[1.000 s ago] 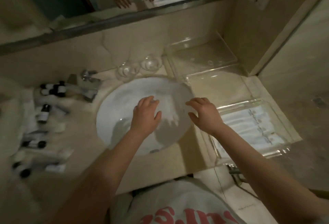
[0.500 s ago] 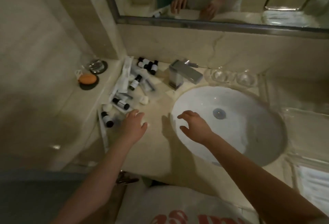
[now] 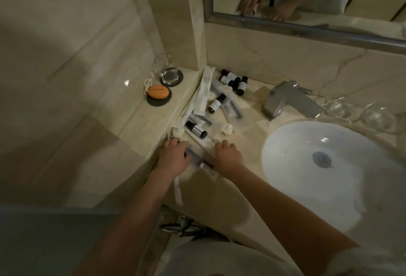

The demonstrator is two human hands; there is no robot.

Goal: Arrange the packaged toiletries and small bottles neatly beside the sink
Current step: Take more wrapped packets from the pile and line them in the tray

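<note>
The beige marble counter (image 3: 246, 141) runs across the middle of the frame, with the white sink (image 3: 292, 144) at the right and the chrome tap (image 3: 290, 100) above it. The toiletries lie in a loose heap at centre, left of the sink: a cluster of small bottles (image 3: 232, 81) with dark caps near the back wall, one bottle (image 3: 196, 129) on its side lower down, a long white sachet (image 3: 204, 91) leaning against the ledge, and a small round wrapped soap (image 3: 226, 129).

My left hand (image 3: 173, 158) and right hand (image 3: 228, 157) are down at the near end of the heap, one at each side of a clear packet (image 3: 198, 158). Both have bent fingers pointing into the pile. The tips are hidden, so I cannot tell if either is pinching anything or only touching.

I judge everything here to be light. The film packets look slick and floppy, so I would take them by a sealed edge or slide them flat. The bottles seem stiff and prone to rolling, so gripping the body below the cap should serve best.
</note>
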